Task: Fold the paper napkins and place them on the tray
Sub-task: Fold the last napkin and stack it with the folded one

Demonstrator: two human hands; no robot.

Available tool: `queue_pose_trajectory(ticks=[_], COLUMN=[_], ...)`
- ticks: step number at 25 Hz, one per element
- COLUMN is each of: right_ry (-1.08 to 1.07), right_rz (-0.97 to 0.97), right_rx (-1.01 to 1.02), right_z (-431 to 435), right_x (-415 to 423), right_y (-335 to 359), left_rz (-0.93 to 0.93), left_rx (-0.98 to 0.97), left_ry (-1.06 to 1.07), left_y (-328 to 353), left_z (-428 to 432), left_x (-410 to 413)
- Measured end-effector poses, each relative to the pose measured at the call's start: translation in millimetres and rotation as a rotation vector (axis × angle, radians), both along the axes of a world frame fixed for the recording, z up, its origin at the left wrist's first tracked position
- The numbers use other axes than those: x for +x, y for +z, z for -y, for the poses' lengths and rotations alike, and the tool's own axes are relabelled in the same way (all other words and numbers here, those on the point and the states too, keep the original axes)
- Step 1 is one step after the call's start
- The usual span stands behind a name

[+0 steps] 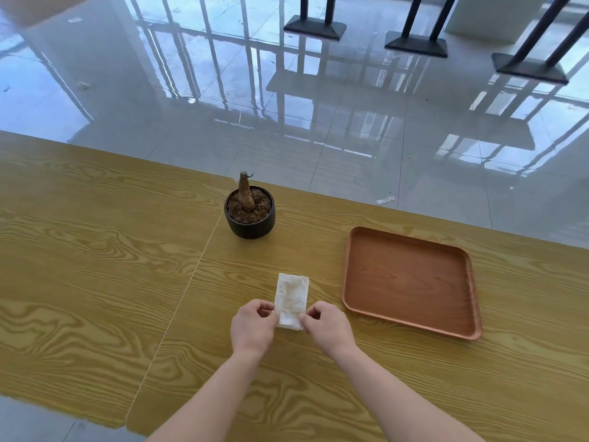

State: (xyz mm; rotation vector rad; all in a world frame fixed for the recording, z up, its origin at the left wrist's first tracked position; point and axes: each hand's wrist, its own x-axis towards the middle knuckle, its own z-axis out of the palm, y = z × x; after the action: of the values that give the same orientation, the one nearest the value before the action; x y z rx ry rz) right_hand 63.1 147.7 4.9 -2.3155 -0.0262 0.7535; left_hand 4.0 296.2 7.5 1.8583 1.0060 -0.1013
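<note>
A white paper napkin [292, 296], a narrow upright rectangle, lies on the wooden table [95, 250] in front of me. My left hand [253, 325] pinches its near left corner and my right hand [328, 325] pinches its near right corner. The far end of the napkin rests flat on the table. To the right lies a brown wooden tray [411, 282] with nothing on it, about a hand's width from the napkin.
A black pot [249, 223] with soil and a bare stem stands behind the napkin. A seam between two tabletops runs down on the left. The table's far edge borders a glossy tiled floor with black table bases [315, 27] beyond.
</note>
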Motion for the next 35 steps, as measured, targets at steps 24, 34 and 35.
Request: queue_pose_trajectory(ticks=[24,34,35], right_ry=[-0.138,-0.108,-0.114], right_rz=[0.047,0.031,0.025], right_rx=[-0.067,-0.211,-0.212], right_z=[-5,-21,-21], right_x=[3,11,12], right_y=[-17,-16,-17], left_rz=[-0.070,-0.224,-0.228], left_rx=[0.111,-0.014,-0.027], left_ry=[-0.061,-0.006,-0.008], left_y=[-16,-13,-14], left_z=[-5,-5,-4], left_x=[12,29,29])
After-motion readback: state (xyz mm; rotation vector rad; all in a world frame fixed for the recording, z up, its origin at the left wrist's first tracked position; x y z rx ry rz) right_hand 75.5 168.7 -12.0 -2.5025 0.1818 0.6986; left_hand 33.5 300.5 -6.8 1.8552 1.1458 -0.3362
